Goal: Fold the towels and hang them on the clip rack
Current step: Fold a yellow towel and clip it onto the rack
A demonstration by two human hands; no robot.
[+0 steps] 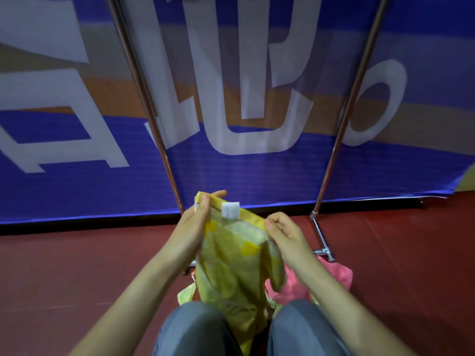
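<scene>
1. A blue, orange and white printed banner (77,181) is seen across the far side of the dark red floor (64,265), its lower edge meeting the floor.
2. The left slanted chrome pole of a metal rack (144,93) is seen in front of the banner, running down behind the hands.
3. The left hand (195,222) is raised above the floor, its thumb and fingers pinched on the left end of the towel's top border.
4. A yellow-green patterned cloth towel (231,263) is held up by both hands; it hangs down between the knees in grey trousers (195,330), and a white fabric tab (230,209) is seen on its orange-yellow top border (stitched or clipped on cannot be told).
5. The right hand (282,232) is closed on the right end of the same border, fingers curled and pressed together on the cloth.
6. A pink crumpled cloth (334,276) is seen on the floor just behind the right forearm, beside the rack's chrome foot (324,250).
7. The right chrome pole (354,98) is seen slanting upward from that foot.
</scene>
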